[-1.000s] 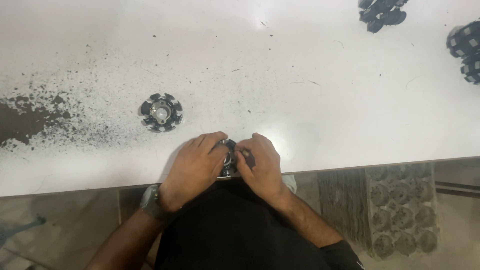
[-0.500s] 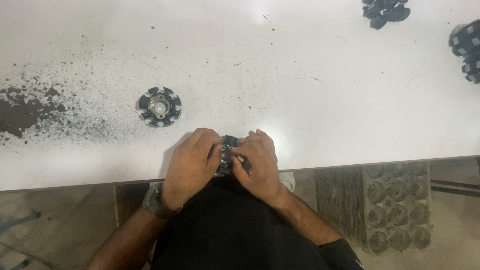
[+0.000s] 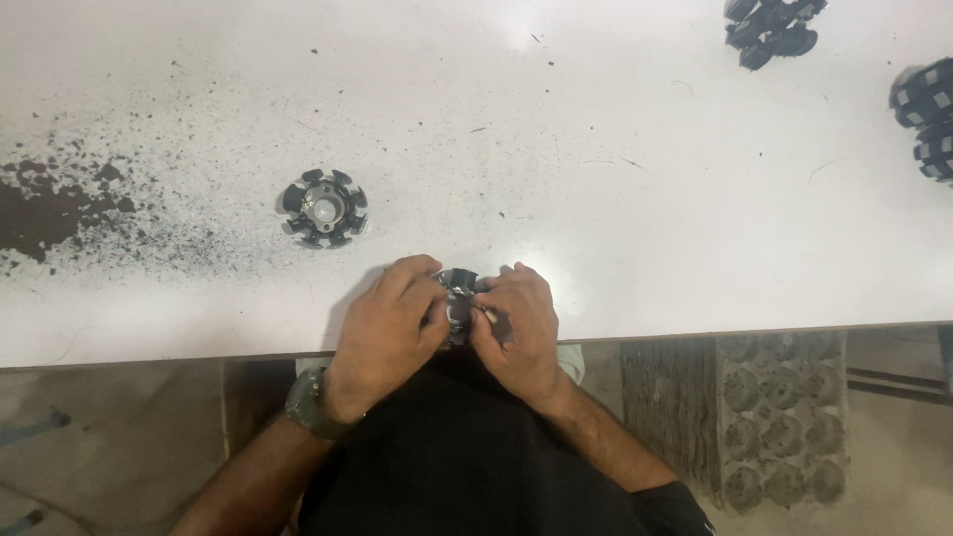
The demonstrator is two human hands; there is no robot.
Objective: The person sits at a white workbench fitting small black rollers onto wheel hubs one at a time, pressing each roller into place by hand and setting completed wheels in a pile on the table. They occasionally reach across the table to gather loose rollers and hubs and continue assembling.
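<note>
Both hands meet at the near edge of the white counter point(image 3: 596, 179), directly in front of the person's body. The left hand point(image 3: 387, 333) and the right hand point(image 3: 521, 323) are each closed around the same small dark part point(image 3: 459, 296), a round, toothed piece of black and silvery metal, most of it hidden behind the fingers. Only its top shows between the thumbs. Gripping it from both sides like this looks like a way to steady it while the fingertips work on it, and holding it close to the edge keeps the wrists low and the piece near the eyes. Whether it rests on the counter or is lifted just off it cannot be told.

A second part point(image 3: 322, 206) of the same kind lies flat on the counter, up and to the left of the hands and apart from them, its central hole and ring of black lobes facing up. It sits within easy reach of the left hand.

Dark grit point(image 3: 60, 213) is spread over the left end of the counter, thickest at the far left. More black pieces point(image 3: 769, 30) lie at the far edge, well apart, and striped ones point(image 3: 928, 114) at the right edge. A watch point(image 3: 310, 407) is on the left wrist.
</note>
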